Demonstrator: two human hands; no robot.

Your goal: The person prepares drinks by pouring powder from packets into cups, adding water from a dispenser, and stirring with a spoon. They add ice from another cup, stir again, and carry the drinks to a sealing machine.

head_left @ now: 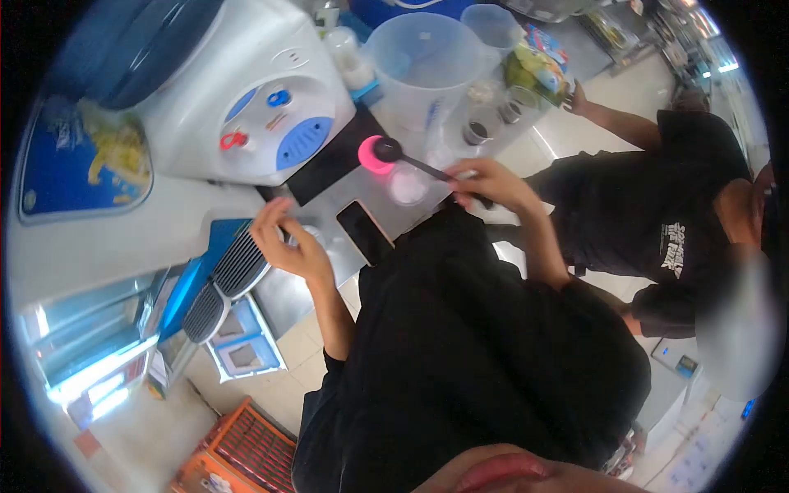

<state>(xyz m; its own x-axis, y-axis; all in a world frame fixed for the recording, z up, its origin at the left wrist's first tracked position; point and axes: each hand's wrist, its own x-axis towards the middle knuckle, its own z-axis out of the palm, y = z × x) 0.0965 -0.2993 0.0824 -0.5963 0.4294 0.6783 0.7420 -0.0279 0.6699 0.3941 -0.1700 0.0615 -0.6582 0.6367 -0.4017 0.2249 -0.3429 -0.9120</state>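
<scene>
The right hand is closed around the end of the handle of a black spoon, fingers folded over it. The spoon reaches out from the hand across the worktop, and its round bowl sits right against a bright pink round thing, touching or overlapping its edge; whether the bowl carries anything cannot be told. Just below the handle, between the pink thing and the hand, stands a small clear cup with a pale pinkish content.

The left hand is raised over the near edge of the worktop, loosely open with the fingers a little bent and the thumb apart. It grips nothing that can be made out, though something clear and blurred lies just beside its fingertips. A dark phone lies flat between the two hands, close to the near edge.

At the far side stand a white water dispenser with a red and a blue tap, and a large clear jug. Beside the jug are two small metal cups. A co-worker in a black shirt stands at the right end of the worktop, one hand touching a colourful packet
</scene>
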